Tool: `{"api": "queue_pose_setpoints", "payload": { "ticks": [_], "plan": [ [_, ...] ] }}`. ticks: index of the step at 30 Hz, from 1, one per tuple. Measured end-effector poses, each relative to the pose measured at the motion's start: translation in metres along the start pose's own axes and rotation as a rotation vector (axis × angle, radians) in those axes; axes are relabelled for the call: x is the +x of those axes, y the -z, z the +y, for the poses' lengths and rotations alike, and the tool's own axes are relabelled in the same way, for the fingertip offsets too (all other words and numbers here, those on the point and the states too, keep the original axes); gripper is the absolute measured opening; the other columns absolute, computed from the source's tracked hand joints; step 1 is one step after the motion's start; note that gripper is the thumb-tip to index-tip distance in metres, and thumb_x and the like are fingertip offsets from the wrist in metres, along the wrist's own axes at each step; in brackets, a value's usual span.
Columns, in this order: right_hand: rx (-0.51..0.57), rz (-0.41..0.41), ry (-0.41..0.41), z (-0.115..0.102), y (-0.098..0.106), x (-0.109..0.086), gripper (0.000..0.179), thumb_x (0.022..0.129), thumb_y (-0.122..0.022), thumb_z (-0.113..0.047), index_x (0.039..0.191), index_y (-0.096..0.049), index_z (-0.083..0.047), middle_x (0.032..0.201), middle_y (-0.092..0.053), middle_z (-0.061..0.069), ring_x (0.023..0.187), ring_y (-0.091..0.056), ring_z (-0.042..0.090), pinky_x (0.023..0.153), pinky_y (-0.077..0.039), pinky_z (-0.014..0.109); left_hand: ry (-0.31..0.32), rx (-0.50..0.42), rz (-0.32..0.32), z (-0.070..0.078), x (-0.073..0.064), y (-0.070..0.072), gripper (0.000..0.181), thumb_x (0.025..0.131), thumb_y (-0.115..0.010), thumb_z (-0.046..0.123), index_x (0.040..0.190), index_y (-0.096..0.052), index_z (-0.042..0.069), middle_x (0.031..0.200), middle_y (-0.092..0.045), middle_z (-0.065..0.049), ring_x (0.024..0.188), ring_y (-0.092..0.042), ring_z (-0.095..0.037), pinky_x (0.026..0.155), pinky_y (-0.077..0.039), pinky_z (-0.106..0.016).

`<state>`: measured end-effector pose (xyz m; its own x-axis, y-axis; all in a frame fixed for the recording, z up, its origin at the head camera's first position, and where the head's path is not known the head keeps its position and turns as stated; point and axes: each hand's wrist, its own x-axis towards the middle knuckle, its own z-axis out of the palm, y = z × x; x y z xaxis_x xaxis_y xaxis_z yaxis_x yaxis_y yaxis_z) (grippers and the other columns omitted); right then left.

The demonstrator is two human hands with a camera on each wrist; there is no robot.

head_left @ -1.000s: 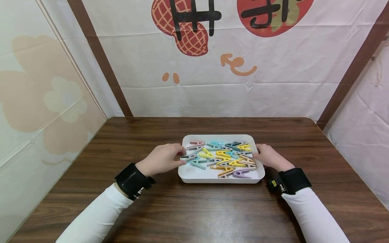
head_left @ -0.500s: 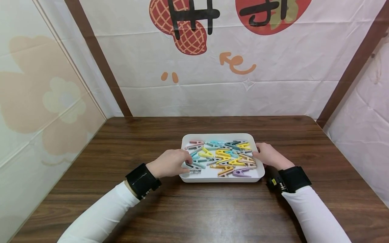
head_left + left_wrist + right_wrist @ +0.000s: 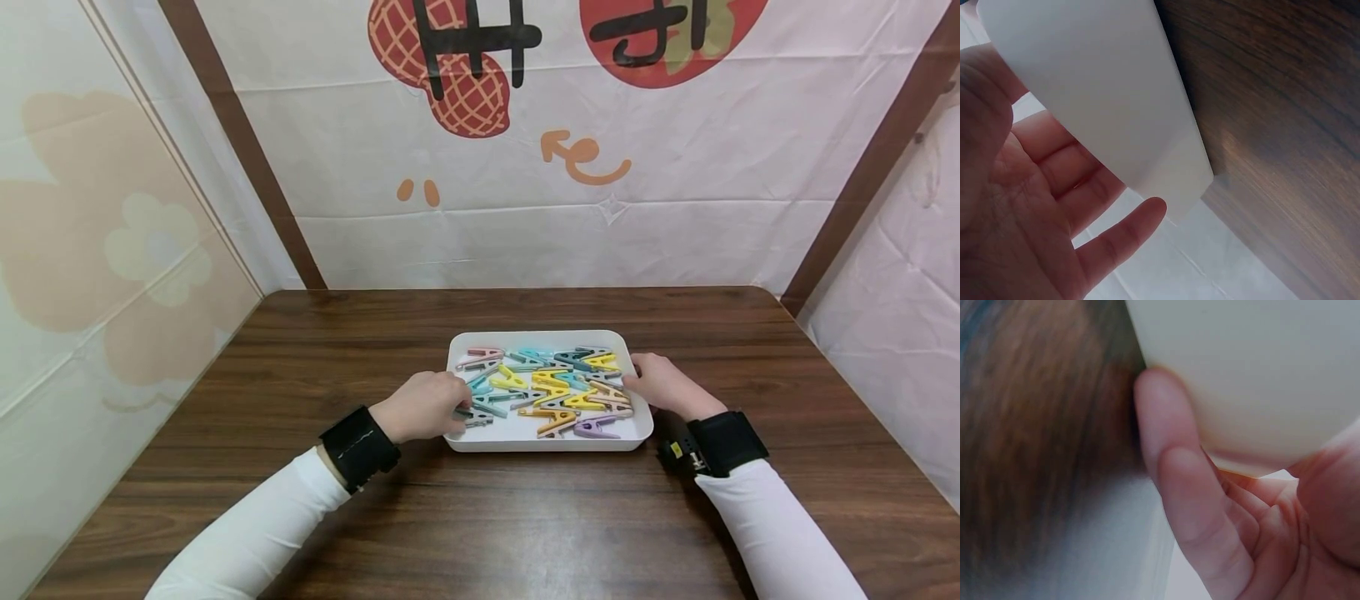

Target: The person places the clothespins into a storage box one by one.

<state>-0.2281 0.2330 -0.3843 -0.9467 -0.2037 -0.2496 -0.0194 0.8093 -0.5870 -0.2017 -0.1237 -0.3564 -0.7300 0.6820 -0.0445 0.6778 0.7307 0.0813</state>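
A white rectangular tray (image 3: 510, 445) sits on the table, holding many spring clothespins in yellow, orange, teal, purple, pink and grey. My left hand (image 3: 426, 407) reaches over the tray's left rim. Its thumb and forefinger pinch a grey clothespin (image 3: 478, 417) near the front left corner. In the left wrist view, the tray wall hides those fingertips, while the little finger (image 3: 1129, 237) stays outside. At the right end, my right hand (image 3: 667, 386) grips the tray's side, with fingers (image 3: 1191, 494) along the outer wall and the thumb at the rim.
The dark wood-grain table (image 3: 360, 333) extends around the tray on all sides. A printed white cloth (image 3: 337, 150) hangs behind its far edge, and more cloth hangs at the left and right. Each wrist wears a black strap (image 3: 358, 446).
My left hand has moved right and toward the front of the tray, taking the grey clothespin to the front left corner. My right hand keeps its hold on the tray.
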Motion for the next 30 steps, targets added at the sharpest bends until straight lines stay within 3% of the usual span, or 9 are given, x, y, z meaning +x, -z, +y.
{"api": "queue_pose_setpoints", "payload": {
  "ticks": [5,15,23,26,30],
  "plan": [
    [-0.003,0.0,0.021,0.0,0.0,0.0,0.05,0.099,-0.05,-0.011,0.139,-0.035,0.016,0.116,-0.058,0.028,0.076,-0.061,0.021,0.055,-0.051,0.033,-0.02,0.029,0.036,-0.001,-0.001,-0.001,0.012,0.073,-0.079,0.015,0.082,-0.073,0.011,0.076,-0.06,0.003,0.068,-0.051,-0.012,0.058,-0.043,-0.029],
    [0.001,-0.002,-0.003,0.001,-0.001,0.001,0.052,0.099,-0.05,-0.012,0.14,-0.034,0.015,0.117,-0.057,0.028,0.079,-0.061,0.022,0.057,-0.051,0.033,0.007,0.06,0.028,0.002,0.0,-0.002,0.014,0.073,-0.081,0.018,0.078,-0.07,0.012,0.074,-0.058,0.005,0.07,-0.051,-0.013,0.058,-0.043,-0.031],
    [0.015,-0.008,-0.008,0.0,-0.002,0.0,0.053,0.099,-0.051,-0.012,0.14,-0.033,0.015,0.117,-0.057,0.029,0.079,-0.061,0.022,0.057,-0.052,0.033,0.051,-0.008,0.009,0.001,-0.003,0.001,0.02,0.075,-0.081,0.019,0.092,-0.073,0.012,0.088,-0.065,0.001,0.076,-0.053,-0.012,0.063,-0.045,-0.03],
    [0.014,-0.008,-0.002,0.0,-0.002,0.0,0.053,0.098,-0.051,-0.012,0.14,-0.034,0.015,0.116,-0.057,0.028,0.078,-0.062,0.022,0.056,-0.052,0.033,0.074,-0.033,0.065,0.0,-0.012,0.007,0.025,0.079,-0.08,0.026,0.099,-0.074,0.012,0.097,-0.067,0.0,0.081,-0.054,-0.012,0.064,-0.046,-0.03],
    [0.002,-0.001,0.012,0.002,-0.001,0.001,0.052,0.098,-0.051,-0.012,0.139,-0.035,0.016,0.116,-0.058,0.028,0.078,-0.061,0.022,0.056,-0.051,0.033,0.119,-0.02,0.191,-0.007,-0.028,0.017,0.027,0.085,-0.075,0.034,0.101,-0.072,0.012,0.098,-0.066,-0.002,0.082,-0.056,-0.014,0.063,-0.046,-0.03]
  ]
}}
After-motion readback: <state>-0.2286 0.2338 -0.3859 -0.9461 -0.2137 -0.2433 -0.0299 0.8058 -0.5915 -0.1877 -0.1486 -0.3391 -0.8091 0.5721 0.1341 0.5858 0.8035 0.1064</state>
